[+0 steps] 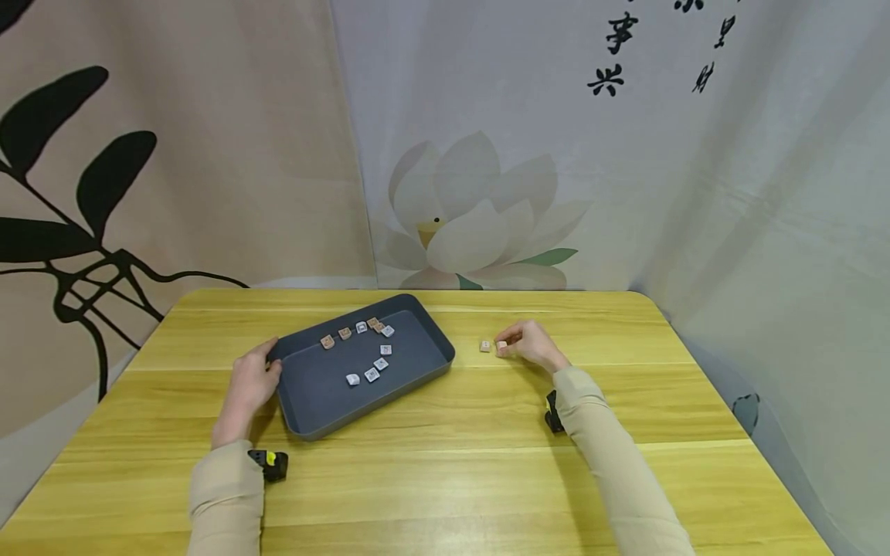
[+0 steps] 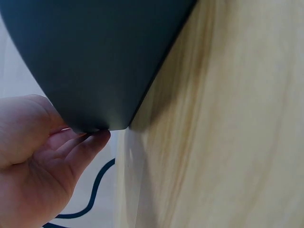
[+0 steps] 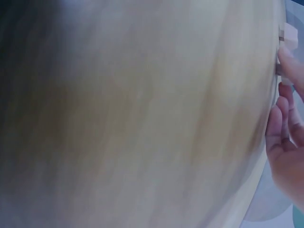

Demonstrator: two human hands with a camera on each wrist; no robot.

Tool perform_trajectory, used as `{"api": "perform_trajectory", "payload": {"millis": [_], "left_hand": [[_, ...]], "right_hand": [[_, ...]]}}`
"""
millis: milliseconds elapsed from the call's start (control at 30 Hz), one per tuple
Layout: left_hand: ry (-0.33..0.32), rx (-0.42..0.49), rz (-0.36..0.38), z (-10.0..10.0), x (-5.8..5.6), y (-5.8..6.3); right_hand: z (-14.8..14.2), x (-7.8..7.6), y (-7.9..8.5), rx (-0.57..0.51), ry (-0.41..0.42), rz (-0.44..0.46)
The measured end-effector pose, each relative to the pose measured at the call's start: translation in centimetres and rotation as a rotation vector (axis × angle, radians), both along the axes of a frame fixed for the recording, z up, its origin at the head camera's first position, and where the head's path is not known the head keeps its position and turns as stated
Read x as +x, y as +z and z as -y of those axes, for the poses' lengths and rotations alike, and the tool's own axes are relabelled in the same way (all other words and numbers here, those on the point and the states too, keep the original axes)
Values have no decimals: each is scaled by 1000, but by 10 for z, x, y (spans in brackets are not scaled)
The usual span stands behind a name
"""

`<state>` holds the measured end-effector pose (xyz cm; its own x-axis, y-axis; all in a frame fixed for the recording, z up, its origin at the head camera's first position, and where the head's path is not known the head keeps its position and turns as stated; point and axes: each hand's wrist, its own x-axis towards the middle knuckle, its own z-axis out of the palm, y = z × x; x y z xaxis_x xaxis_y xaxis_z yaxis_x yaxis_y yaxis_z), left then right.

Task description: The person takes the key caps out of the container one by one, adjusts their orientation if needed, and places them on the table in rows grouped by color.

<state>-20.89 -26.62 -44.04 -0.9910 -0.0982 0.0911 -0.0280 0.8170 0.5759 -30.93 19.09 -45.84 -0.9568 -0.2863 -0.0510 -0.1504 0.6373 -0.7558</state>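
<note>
A dark grey rectangular tray sits on the left half of the table. My left hand holds its left end, fingers and thumb at the corner wall in the left wrist view. Inside the tray lie several small cubes, some white and some orange-brown, with marks on their faces. To the right of the tray, my right hand pinches a small whitish cube at the tabletop between thumb and fingers. Just left of it rests another pale marked cube, seen as a whitish block in the right wrist view.
The yellow wooden table reaches back to a hanging printed curtain with a lotus and dark characters. More curtain hangs at the right side. Each wrist wears a small black camera.
</note>
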Motion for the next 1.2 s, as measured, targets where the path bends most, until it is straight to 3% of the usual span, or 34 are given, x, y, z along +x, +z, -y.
{"api": "perform_trajectory", "payload": {"millis": [400,767,1033,1200], "left_hand": [[-3,-2,-10,0,0,-1],[3,3,-5,0,-1,-2],[6,0,-5,0,-2,-3],[14,3,-3,0,-2,-4]], "right_hand": [[0,0,-1,16,5,-8],[-2,-1,9,-3,10,47],[8,-5,24,-29,-9,4],[29,-8,33,-91,-20,-57]]}}
